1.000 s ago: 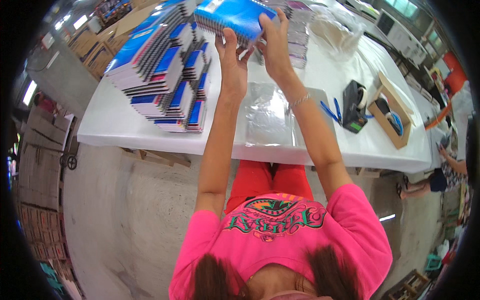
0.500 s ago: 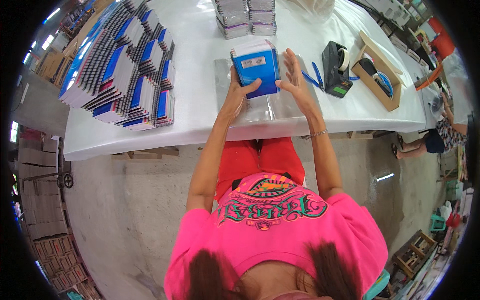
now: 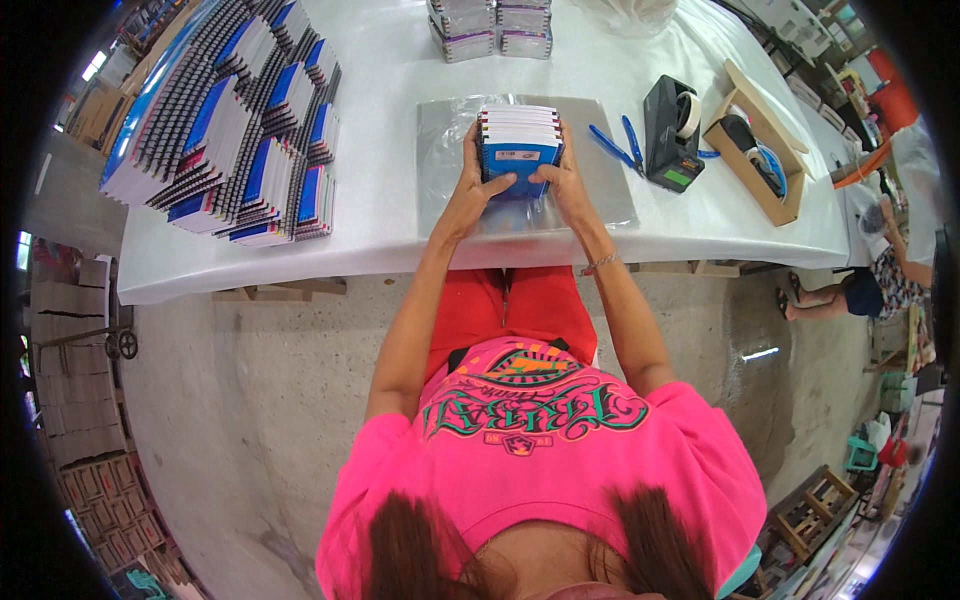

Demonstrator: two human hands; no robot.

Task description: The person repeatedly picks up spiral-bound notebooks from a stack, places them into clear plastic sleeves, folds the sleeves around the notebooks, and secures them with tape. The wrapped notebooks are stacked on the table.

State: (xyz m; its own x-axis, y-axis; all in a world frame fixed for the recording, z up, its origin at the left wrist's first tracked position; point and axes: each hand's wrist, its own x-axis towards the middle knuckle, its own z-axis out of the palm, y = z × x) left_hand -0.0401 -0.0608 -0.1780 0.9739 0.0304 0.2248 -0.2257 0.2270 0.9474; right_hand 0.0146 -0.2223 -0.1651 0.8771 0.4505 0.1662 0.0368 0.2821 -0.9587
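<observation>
Between my two hands is a small stack of spiral notebooks (image 3: 519, 157), with a blue cover and a white label facing me and white page edges on top. My left hand (image 3: 480, 178) grips its left side, thumb on the blue cover. On the right side, my right hand (image 3: 566, 180) holds it the same way, its thumb also on the cover. The fingers behind the stack are partly hidden. Beneath it, clear plastic sheets or bags (image 3: 605, 200) lie flat on the white-covered table (image 3: 385, 190).
Tall piles of blue spiral notebooks (image 3: 230, 120) stand at the left. Wrapped stacks (image 3: 490, 28) sit at the far middle. To the right are blue nippers (image 3: 620, 150), a black tape dispenser (image 3: 672, 135) and an open cardboard box (image 3: 757, 150). Another person (image 3: 865, 285) is at far right.
My right hand, open beside the stack before, has closed on its right side. The stack has tilted, so its white page edges show more. The view has shifted slightly.
</observation>
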